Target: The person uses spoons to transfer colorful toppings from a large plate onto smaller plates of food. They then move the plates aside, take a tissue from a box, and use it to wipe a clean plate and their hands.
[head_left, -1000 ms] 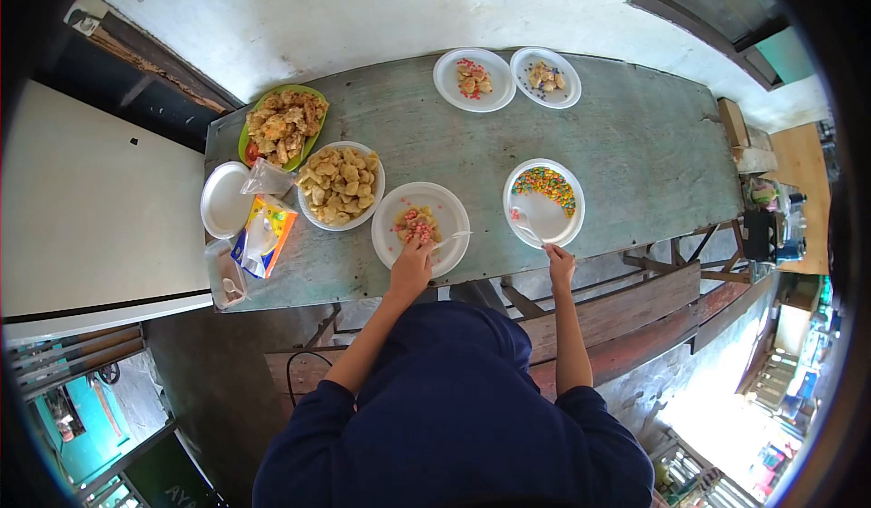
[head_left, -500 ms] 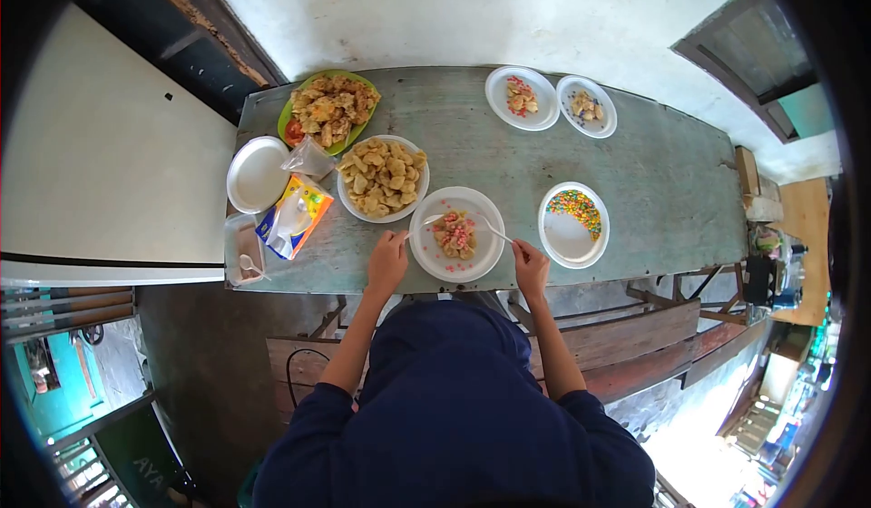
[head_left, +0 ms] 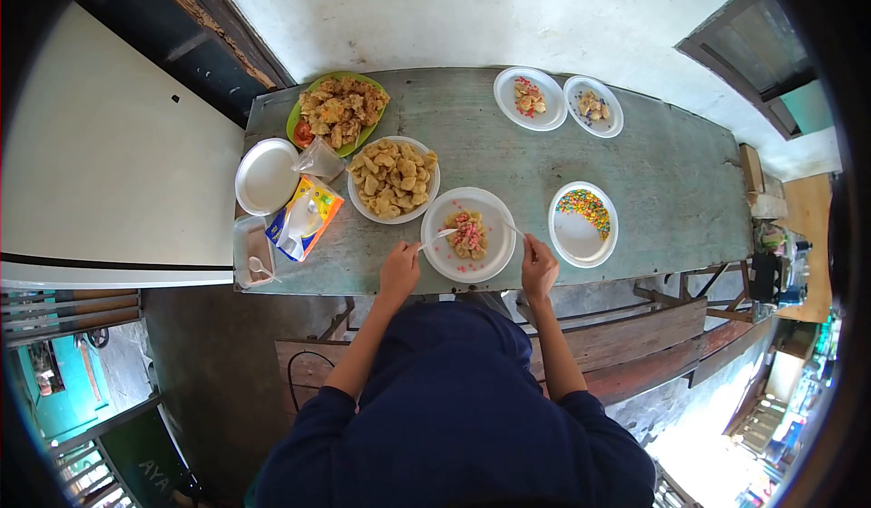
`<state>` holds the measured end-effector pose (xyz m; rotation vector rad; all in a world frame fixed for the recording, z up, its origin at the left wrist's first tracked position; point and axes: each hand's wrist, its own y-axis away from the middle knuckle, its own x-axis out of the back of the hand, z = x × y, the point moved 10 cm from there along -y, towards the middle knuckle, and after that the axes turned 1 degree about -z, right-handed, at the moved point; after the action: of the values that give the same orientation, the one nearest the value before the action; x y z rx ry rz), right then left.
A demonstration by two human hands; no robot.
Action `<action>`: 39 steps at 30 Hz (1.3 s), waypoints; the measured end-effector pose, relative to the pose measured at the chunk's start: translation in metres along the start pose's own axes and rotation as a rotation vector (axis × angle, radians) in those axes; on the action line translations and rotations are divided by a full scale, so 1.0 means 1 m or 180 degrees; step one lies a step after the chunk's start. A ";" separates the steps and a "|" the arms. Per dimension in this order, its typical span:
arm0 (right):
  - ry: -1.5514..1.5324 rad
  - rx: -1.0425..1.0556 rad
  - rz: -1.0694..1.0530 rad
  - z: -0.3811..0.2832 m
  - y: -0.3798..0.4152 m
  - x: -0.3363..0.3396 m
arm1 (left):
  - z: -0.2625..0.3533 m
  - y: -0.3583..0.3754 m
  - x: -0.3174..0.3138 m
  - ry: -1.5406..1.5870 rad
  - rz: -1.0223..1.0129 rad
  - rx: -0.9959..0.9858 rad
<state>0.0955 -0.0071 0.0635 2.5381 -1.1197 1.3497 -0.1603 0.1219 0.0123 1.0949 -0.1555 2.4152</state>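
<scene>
In front of me lies a white plate [head_left: 494, 263] with a small heap of pale fried pieces [head_left: 466, 236] topped with pink bits. My left hand [head_left: 399, 270], at the plate's left edge, is closed round the handle of a white plastic utensil [head_left: 439, 238], whose tip touches the heap. On the other side, my right hand [head_left: 540, 268] grips a second white plastic utensil [head_left: 513, 229], which reaches over the plate's right rim, apart from the food. Whether each is a spoon or a fork is too small to tell.
Close by on the left are a plate of fried pieces [head_left: 393, 179], a green plate of fried food [head_left: 343, 111], a tissue pack [head_left: 306, 219], a white plate [head_left: 267, 177] and a plastic box [head_left: 252, 258]. A plate of coloured candies [head_left: 583, 214] stands right; two topped plates [head_left: 550, 109] lie behind.
The right utensil has drawn back from the heap toward the plate's right rim. My left utensil stays at the food. The whole view has shifted slightly.
</scene>
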 end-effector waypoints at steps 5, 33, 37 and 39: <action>-0.0450 -0.1219 0.0706 0.089 0.009 0.028 | 0.012 -0.005 -0.002 0.0017 -0.0068 -0.0104; 0.0076 -0.1760 0.0336 0.245 0.027 0.093 | 0.204 -0.032 -0.194 0.0642 -0.1167 -0.1379; 0.0196 -0.1232 0.0198 0.199 -0.002 0.094 | 0.203 -0.039 -0.168 0.0507 -0.0460 -0.1435; 0.0222 -0.0910 0.0147 0.166 -0.017 0.089 | 0.183 -0.043 -0.150 0.0386 -0.0270 -0.1365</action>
<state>0.2537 -0.1058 0.0323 2.2604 -1.2627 1.1795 0.0689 0.0490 0.0220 0.7429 -0.5459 2.2221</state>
